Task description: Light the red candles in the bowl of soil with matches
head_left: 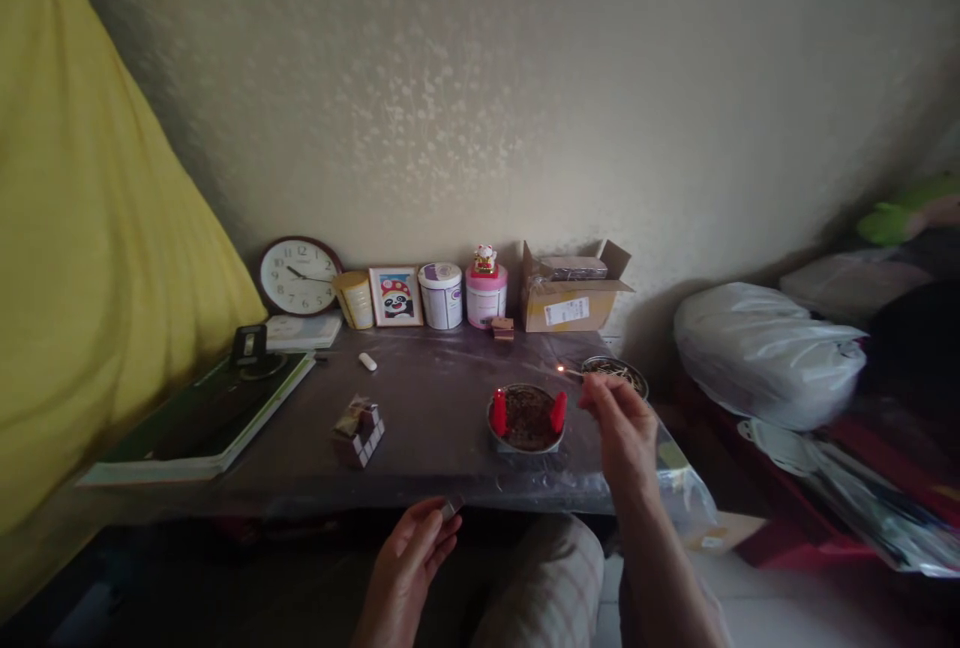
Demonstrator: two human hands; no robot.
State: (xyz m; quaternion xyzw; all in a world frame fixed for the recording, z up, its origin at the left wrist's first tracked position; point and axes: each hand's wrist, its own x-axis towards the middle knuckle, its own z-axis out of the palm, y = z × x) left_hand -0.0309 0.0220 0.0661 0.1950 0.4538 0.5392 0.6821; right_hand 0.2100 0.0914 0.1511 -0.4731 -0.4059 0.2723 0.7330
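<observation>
Match, lit at its tip, sticks out leftward from the R hand, its near end pinched btwn fingers, above the surface. Tip is near but apart from the right of 2 red candles, which stand at opp. sides in a bowl; left one has a bright speck on top. L hand, at the surface's near edge, has fingers clamped on a small grey item. Dish w/ sticks is just behind R hand; clock & carton by the wall.
</observation>
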